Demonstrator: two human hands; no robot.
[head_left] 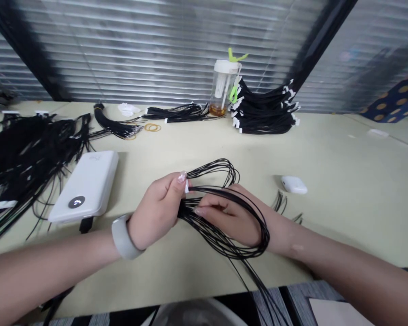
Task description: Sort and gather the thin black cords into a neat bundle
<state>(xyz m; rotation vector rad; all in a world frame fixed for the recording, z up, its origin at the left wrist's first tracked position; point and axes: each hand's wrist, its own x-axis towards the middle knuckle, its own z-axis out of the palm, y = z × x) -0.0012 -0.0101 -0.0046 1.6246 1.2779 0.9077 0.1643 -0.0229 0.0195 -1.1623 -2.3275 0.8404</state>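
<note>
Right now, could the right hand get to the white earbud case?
Probably yes. The right hand is near the white earbud case, with only a few black wires lying beside it. But the wire bundle loops around that hand, so it must first slip free.

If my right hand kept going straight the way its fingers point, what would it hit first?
Most likely the thin black cables pinched in your left hand. Your right hand points left, its fingertips almost at that bundle, though depth is hard to judge from this view.
</note>
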